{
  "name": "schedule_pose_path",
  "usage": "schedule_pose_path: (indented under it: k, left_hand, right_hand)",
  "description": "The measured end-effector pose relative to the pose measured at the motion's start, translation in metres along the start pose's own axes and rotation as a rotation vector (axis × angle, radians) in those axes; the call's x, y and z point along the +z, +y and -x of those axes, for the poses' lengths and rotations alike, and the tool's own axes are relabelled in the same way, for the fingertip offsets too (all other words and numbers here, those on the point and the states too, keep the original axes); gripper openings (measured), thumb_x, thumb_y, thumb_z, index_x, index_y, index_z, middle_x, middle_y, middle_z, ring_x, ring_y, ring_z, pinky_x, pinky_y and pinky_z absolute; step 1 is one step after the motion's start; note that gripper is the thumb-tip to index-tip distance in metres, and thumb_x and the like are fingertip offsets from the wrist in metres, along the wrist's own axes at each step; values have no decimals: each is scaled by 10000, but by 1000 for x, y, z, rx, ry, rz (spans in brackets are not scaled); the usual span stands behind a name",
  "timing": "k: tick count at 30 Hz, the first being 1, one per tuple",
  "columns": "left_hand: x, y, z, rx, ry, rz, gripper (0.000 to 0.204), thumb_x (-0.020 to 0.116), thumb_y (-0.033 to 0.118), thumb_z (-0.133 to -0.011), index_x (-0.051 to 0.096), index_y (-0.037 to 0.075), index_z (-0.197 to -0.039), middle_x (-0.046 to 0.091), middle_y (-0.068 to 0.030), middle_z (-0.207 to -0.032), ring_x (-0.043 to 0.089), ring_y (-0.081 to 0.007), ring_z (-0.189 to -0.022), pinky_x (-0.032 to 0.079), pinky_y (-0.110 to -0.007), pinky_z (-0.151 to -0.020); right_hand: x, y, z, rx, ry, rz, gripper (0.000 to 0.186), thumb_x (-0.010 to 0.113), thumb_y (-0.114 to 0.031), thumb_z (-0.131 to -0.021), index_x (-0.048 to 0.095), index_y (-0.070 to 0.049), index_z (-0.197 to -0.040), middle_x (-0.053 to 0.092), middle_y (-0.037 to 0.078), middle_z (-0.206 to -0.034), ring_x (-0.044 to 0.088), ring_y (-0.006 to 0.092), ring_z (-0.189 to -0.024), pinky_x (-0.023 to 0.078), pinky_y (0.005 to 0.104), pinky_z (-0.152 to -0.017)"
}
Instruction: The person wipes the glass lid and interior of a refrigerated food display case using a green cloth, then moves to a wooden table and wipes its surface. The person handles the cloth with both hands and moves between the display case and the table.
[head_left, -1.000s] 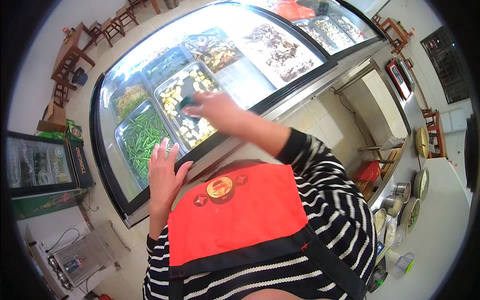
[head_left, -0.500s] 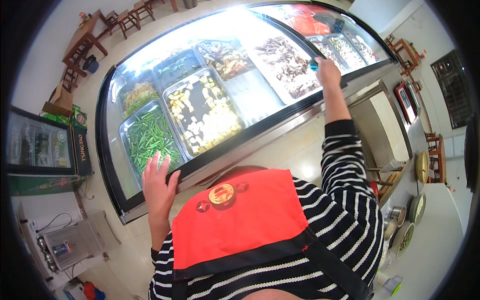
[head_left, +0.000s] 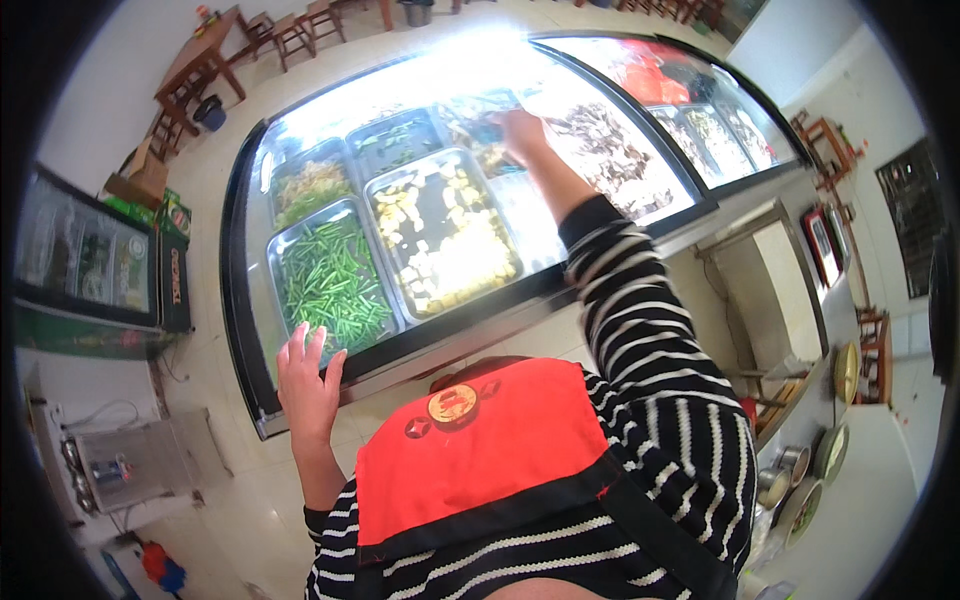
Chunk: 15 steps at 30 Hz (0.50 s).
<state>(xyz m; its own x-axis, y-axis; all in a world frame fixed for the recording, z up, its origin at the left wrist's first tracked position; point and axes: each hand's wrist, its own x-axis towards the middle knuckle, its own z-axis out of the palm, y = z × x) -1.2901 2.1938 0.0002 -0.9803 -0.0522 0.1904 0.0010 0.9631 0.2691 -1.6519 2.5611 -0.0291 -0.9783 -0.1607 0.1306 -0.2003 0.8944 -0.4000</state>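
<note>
My left hand point(head_left: 310, 385), fingers spread, rests at the near left edge of the glass display case point(head_left: 400, 358), beside a metal tray of cut green beans point(head_left: 330, 280). My right hand point(head_left: 525, 138) reaches over the case with its fingers bent round a small teal thing, mostly hidden by the hand and glare. It is above a tray of mixed brownish food point(head_left: 465, 130); whether it touches the glass I cannot tell. Pale diced pieces point(head_left: 440, 245) lie in a larger tray between the hands. Right of my right hand is a tray of dark sliced food point(head_left: 610, 150).
A drinks fridge point(head_left: 85, 250) stands at the left. Wooden table point(head_left: 200, 55) and stools point(head_left: 290, 45) are beyond the case. Metal bowls point(head_left: 785, 475) sit on a counter at the lower right. Bright glare covers the far glass.
My right hand has moved left and farther away, from the frame bar over the case to above the mixed-food tray, taking the teal thing along. My left hand stays at the edge.
</note>
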Motion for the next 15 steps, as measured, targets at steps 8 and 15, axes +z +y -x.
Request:
schedule_pose_path:
  k: [8, 15]
  left_hand:
    - [-42, -44, 68, -70, 123, 437, 236, 666, 54, -937, 697, -9, -1163, 686, -151, -1249, 661, -266, -1110, 545, -344, -883]
    - [-58, -67, 59, 35, 184, 447, 259, 687, 41, -918, 689, -1, -1174, 698, -155, -1204, 662, -323, -1106, 525, -396, -947]
  right_hand:
    - [-126, 225, 91, 584, 131, 572, 360, 505, -232, -989, 696, -224, -1293, 735, 142, -1159, 700, 343, -1091, 548, 494, -914]
    - [-9, -21, 126, -122, -9, 253, 585, 663, -57, -842, 631, -228, -1400, 733, 170, -970, 705, 348, -830, 555, 465, -757]
